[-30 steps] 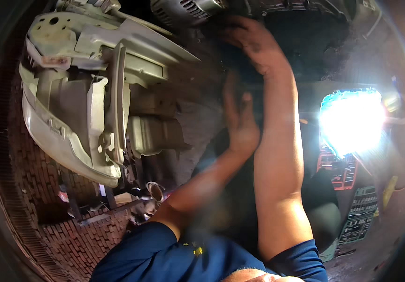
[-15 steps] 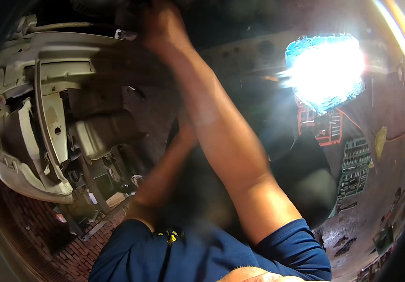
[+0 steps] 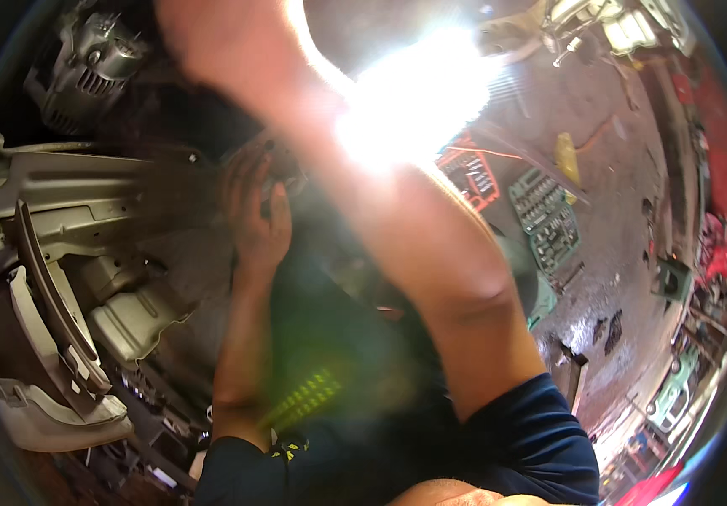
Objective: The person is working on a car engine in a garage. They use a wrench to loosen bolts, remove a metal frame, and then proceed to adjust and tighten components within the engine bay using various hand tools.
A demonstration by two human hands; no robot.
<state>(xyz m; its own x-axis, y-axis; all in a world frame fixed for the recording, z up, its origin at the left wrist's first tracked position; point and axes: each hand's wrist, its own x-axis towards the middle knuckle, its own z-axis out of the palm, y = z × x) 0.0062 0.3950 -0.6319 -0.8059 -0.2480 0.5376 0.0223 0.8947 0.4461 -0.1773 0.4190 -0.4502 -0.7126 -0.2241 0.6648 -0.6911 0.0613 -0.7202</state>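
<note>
My left hand is raised against the dark underside of a vehicle, its thumb apart from its stretched fingers. A dim greyish part lies by the thumb; I cannot make out its kind or whether the hand touches it. My right forearm crosses over toward the upper left, close and blurred. Its hand is cut off by the top edge. At the upper left a silver, slotted metal housing, like an alternator, sits in the dark bay.
Pale body panels and a loose bumper-like piece stand at left. A glaring lamp shines beside the right forearm. An orange tool case and a green socket set lie on the floor at right, near a yellow cloth-like item.
The view has shifted, bringing the slotted housing into sight at upper left. My right hand has left the picture at the top. My left hand has come into plain view. The lamp appears farther left.
</note>
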